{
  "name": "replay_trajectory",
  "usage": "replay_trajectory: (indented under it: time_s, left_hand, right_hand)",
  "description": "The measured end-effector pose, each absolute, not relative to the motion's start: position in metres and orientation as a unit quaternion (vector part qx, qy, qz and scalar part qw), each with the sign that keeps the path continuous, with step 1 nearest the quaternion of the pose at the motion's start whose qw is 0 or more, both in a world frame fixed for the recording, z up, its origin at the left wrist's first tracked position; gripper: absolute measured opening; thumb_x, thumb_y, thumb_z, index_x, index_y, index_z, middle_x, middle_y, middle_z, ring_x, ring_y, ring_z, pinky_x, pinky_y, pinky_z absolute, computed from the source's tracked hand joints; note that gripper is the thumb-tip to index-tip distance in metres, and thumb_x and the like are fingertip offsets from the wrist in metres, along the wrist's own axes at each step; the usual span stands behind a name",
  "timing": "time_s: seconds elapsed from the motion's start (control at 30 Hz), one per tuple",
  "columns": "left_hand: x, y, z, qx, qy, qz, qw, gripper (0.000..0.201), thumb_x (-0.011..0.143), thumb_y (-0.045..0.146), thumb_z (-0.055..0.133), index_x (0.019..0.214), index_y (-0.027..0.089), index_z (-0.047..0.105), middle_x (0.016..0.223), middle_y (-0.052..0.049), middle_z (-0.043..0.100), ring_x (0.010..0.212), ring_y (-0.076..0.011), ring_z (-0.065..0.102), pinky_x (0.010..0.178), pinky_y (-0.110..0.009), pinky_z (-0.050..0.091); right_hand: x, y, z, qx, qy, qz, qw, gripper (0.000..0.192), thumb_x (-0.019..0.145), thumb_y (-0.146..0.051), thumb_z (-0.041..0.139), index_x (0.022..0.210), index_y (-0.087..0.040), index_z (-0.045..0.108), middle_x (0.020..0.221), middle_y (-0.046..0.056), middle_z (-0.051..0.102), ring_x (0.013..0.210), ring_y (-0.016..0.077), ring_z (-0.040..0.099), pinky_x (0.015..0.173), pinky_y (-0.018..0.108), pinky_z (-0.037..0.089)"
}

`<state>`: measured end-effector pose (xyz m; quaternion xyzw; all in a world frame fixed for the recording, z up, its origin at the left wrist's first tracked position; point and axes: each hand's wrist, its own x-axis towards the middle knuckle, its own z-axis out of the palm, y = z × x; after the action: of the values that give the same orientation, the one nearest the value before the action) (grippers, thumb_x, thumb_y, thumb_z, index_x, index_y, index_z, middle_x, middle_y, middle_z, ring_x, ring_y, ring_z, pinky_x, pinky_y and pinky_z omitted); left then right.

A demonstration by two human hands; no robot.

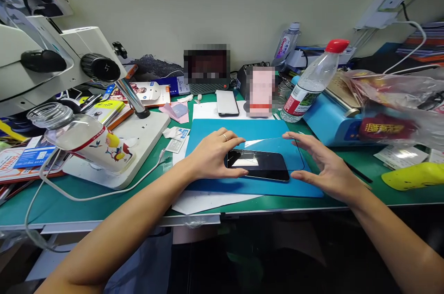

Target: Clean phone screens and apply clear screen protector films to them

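Observation:
A clear screen protector (296, 155) with a thin dark border is held level between my two hands, just above a black phone (267, 166). My left hand (217, 153), a ring on one finger, grips its left end with thumb and fingers. My right hand (322, 169) holds the right edge by the fingertips and thumb. Below them the phone lies face up on a blue mat (208, 133), its dark glass reflecting a bright patch. How far the protector stands above the phone I cannot tell.
A microscope (100, 67) and a tilted glass jar (90, 136) stand left, with a white cable (104, 197) across the table. Behind the mat are a white phone-shaped item (227, 103) and blurred screens. At right are a red-capped bottle (310, 83), a blue machine (328, 120) and a yellow-green object (414, 176).

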<state>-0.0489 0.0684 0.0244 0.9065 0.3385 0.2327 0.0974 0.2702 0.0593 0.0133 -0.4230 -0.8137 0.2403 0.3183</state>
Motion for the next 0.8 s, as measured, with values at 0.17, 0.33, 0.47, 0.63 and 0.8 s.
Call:
replay_trajectory:
  time_s: [0.17, 0.33, 0.47, 0.63, 0.8]
  left_hand:
    - [-0.0493, 0.0675, 0.0246, 0.911, 0.345, 0.208, 0.093, 0.067, 0.082, 0.06, 0.07, 0.132, 0.016, 0.059, 0.118, -0.012, 0.064, 0.104, -0.0297, 0.057, 0.091, -0.044, 0.049]
    - [-0.0488, 0.0679, 0.0236, 0.914, 0.346, 0.19, 0.089, 0.067, 0.082, 0.061, 0.07, 0.131, 0.016, 0.06, 0.118, -0.012, 0.063, 0.102, -0.0291, 0.057, 0.09, -0.042, 0.05]
    - [-0.048, 0.0684, 0.0218, 0.917, 0.343, 0.184, 0.091, 0.069, 0.083, 0.062, 0.07, 0.131, 0.014, 0.061, 0.119, -0.013, 0.062, 0.102, -0.029, 0.056, 0.089, -0.042, 0.049]
    - [-0.0473, 0.0694, 0.0191, 0.915, 0.347, 0.173, 0.111, 0.068, 0.082, 0.063, 0.07, 0.131, 0.017, 0.061, 0.119, -0.012, 0.062, 0.102, -0.0287, 0.056, 0.089, -0.042, 0.049]
    - [-0.0462, 0.0698, 0.0173, 0.915, 0.347, 0.164, 0.123, 0.068, 0.083, 0.063, 0.069, 0.133, 0.018, 0.06, 0.119, -0.012, 0.061, 0.105, -0.0292, 0.056, 0.09, -0.042, 0.049]
  right_hand:
    - [0.2741, 0.0584, 0.006, -0.43, -0.838, 0.193, 0.276, 0.076, 0.08, -0.056, 0.074, 0.147, -0.033, 0.046, 0.146, 0.009, 0.057, 0.137, 0.0375, 0.051, 0.113, 0.058, 0.042]
    - [0.2756, 0.0592, 0.0044, -0.437, -0.841, 0.179, 0.264, 0.079, 0.08, -0.057, 0.072, 0.149, -0.032, 0.044, 0.146, 0.01, 0.058, 0.137, 0.0383, 0.051, 0.113, 0.061, 0.04]
    - [0.276, 0.0586, 0.0058, -0.444, -0.844, 0.171, 0.248, 0.072, 0.081, -0.056, 0.072, 0.145, -0.031, 0.05, 0.15, 0.011, 0.054, 0.138, 0.0385, 0.049, 0.113, 0.059, 0.041]
    - [0.2742, 0.0573, 0.0075, -0.452, -0.85, 0.159, 0.219, 0.065, 0.081, -0.056, 0.071, 0.139, -0.03, 0.056, 0.151, 0.011, 0.053, 0.138, 0.0389, 0.049, 0.111, 0.057, 0.045]
    - [0.2774, 0.0584, 0.0031, -0.448, -0.857, 0.165, 0.193, 0.066, 0.081, -0.055, 0.073, 0.139, -0.031, 0.053, 0.152, 0.011, 0.051, 0.143, 0.0393, 0.043, 0.112, 0.06, 0.043]
